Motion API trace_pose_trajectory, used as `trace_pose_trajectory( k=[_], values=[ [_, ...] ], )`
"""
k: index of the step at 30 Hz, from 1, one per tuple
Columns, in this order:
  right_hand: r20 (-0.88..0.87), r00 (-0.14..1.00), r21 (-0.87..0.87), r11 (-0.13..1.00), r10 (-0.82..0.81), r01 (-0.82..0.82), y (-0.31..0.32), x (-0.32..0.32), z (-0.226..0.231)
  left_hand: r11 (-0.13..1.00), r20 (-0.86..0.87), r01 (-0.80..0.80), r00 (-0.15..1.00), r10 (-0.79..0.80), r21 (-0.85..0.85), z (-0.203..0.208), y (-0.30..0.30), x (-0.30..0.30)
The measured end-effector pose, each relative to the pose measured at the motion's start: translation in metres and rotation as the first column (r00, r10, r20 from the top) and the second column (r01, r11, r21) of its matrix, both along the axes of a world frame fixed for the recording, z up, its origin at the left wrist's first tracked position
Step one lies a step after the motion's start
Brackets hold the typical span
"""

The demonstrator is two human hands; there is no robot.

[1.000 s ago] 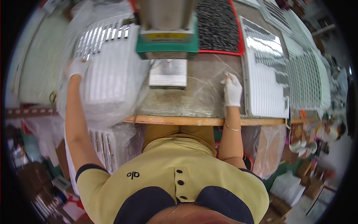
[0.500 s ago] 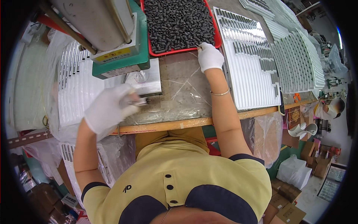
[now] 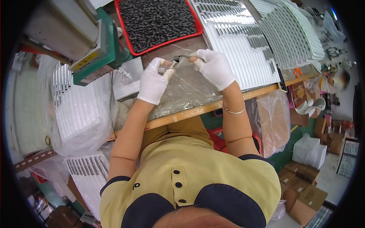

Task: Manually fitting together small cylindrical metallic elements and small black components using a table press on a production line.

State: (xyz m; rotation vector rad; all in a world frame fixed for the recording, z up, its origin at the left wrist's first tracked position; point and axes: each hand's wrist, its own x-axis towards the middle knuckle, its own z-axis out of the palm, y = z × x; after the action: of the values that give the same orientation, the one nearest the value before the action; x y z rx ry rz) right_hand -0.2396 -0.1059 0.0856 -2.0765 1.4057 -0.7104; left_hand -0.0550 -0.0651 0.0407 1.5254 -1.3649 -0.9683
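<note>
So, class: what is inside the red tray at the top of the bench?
The red tray is heaped with small dark pieces, nearly to its rim. The tray's floor is covered by them, so anything beneath cannot be seen, and its far end runs out of view.

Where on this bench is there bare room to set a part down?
Free: the plastic-covered table between the hands and its wooden front edge. Crowded: red tray of black parts behind, white slotted trays to the right, green machine to the left.
</note>
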Motion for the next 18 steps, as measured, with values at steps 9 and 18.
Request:
trace_pose_trajectory(
  k=[9,18],
  values=[
    [-0.464,0.886,-0.129,0.990,-0.018,-0.048,0.025,-0.019,0.025,0.916,0.311,0.038,0.946,0.097,-0.400,-0.020,0.003,-0.026],
    [-0.271,0.962,0.037,0.998,-0.036,0.047,0.032,-0.072,0.012,0.995,-0.243,0.088,0.966,-0.094,-0.039,-0.037,0.006,-0.053]
  ],
)
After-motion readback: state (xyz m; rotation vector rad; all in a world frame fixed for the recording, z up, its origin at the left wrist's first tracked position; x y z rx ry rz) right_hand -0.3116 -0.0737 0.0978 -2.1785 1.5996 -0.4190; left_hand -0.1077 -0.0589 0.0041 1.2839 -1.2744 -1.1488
